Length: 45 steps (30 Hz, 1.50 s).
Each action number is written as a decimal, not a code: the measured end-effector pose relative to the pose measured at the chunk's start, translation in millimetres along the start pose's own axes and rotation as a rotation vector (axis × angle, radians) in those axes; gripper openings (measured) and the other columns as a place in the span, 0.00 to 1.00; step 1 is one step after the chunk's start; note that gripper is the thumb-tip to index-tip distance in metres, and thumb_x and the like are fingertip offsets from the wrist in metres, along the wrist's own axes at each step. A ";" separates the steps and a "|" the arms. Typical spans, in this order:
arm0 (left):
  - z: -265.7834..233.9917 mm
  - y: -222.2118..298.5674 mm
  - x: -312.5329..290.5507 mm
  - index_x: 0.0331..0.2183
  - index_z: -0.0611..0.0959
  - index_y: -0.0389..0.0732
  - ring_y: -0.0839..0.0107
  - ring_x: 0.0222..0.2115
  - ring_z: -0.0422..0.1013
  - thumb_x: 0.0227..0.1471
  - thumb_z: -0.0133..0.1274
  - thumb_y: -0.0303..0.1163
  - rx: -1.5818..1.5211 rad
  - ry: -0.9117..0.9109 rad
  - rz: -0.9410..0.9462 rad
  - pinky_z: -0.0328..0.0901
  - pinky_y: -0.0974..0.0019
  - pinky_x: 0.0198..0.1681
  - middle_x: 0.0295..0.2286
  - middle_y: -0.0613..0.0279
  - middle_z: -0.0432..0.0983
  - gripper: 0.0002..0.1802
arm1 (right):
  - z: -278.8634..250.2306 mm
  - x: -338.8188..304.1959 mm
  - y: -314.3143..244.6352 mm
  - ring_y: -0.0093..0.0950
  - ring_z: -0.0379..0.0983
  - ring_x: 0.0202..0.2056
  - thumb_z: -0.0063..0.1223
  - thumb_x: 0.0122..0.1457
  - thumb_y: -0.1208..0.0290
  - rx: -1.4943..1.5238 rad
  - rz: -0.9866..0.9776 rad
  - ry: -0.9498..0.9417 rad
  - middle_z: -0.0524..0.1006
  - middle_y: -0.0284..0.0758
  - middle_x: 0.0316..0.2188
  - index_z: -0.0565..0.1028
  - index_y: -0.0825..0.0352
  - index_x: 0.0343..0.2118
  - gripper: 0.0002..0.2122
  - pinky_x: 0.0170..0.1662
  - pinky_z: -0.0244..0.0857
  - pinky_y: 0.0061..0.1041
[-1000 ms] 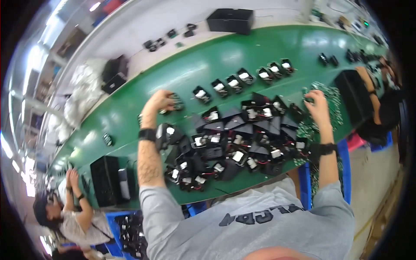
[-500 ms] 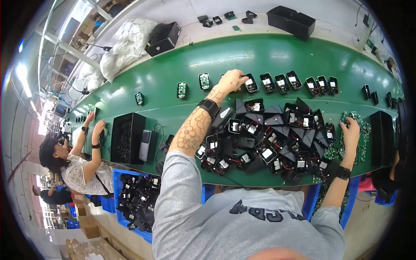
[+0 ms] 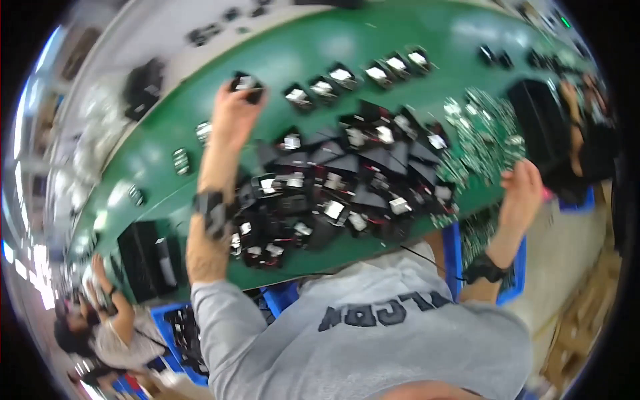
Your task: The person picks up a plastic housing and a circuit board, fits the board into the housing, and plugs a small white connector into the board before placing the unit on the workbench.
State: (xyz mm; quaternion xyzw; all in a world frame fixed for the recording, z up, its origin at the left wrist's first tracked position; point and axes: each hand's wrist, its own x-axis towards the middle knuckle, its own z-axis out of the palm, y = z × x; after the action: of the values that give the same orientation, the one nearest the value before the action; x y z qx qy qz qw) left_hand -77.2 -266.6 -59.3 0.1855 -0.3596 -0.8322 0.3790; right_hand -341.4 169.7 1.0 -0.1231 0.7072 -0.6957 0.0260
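Note:
My left hand (image 3: 235,110) reaches far over the green conveyor belt (image 3: 360,40) and grips a small black part with a shiny top (image 3: 247,85). It sits at the left end of a row of like black parts (image 3: 363,70). Below my left forearm lies a heap of black parts with red wires (image 3: 333,193). My right hand (image 3: 522,187) rests at the belt's near edge, beside a pile of green circuit boards (image 3: 483,133); whether it holds anything I cannot tell. Each wrist wears a black band.
A black box (image 3: 143,257) stands on the belt at the left. Blue crates (image 3: 183,333) sit below the belt's near edge. One person (image 3: 100,327) works at the lower left, another (image 3: 587,127) at the right. More black parts lie on the grey table (image 3: 200,33) beyond.
The view has swung and blurred. My left hand has stretched farther out along the row and closed on the black part at its end. My right hand stays by the circuit boards.

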 end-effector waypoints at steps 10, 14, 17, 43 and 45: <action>83.5 51.1 -164.3 0.58 0.59 0.49 0.50 0.52 0.64 0.38 0.42 0.18 -0.142 0.075 -0.224 0.75 0.53 0.35 0.48 0.47 0.65 0.42 | 138.0 -67.5 -52.3 0.29 0.77 0.24 0.48 0.51 0.82 0.318 0.448 -0.924 0.73 0.37 0.32 0.57 0.66 0.60 0.31 0.24 0.73 0.20; 108.1 25.5 -178.2 0.55 0.62 0.47 0.54 0.47 0.68 0.37 0.42 0.18 -0.051 0.038 -0.325 0.75 0.55 0.32 0.49 0.46 0.65 0.38 | 142.2 -73.1 -53.6 0.26 0.76 0.23 0.50 0.51 0.81 0.308 0.395 -1.014 0.75 0.36 0.29 0.60 0.69 0.58 0.28 0.22 0.67 0.17; 114.7 9.3 -181.9 0.54 0.63 0.45 0.57 0.45 0.69 0.37 0.42 0.18 -0.124 0.029 -0.426 0.75 0.61 0.27 0.50 0.45 0.65 0.37 | 143.6 -80.9 -52.8 0.25 0.75 0.22 0.50 0.50 0.82 0.351 0.413 -0.980 0.75 0.36 0.29 0.61 0.70 0.57 0.28 0.24 0.68 0.17; 184.5 -18.3 -142.8 0.59 0.61 0.40 0.72 0.38 0.71 0.45 0.42 0.22 0.373 -0.328 -0.197 0.72 0.72 0.26 0.41 0.61 0.66 0.36 | 139.5 -51.1 -48.9 0.15 0.72 0.26 0.57 0.50 0.82 0.501 0.010 -0.749 0.77 0.33 0.28 0.71 0.70 0.37 0.11 0.24 0.62 0.10; 184.7 -15.0 -143.6 0.59 0.62 0.41 0.75 0.36 0.70 0.46 0.42 0.21 0.381 -0.327 -0.199 0.71 0.73 0.26 0.41 0.62 0.67 0.36 | 143.0 -53.9 -51.9 0.14 0.71 0.21 0.58 0.51 0.80 0.455 0.034 -0.699 0.77 0.33 0.26 0.70 0.68 0.35 0.09 0.20 0.61 0.09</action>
State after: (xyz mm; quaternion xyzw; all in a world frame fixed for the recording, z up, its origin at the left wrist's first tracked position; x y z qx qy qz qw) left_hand -99.5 -65.4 59.0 0.1511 -0.5461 -0.8016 0.1905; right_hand -252.3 41.1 40.7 -0.3311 0.4861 -0.7500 0.3026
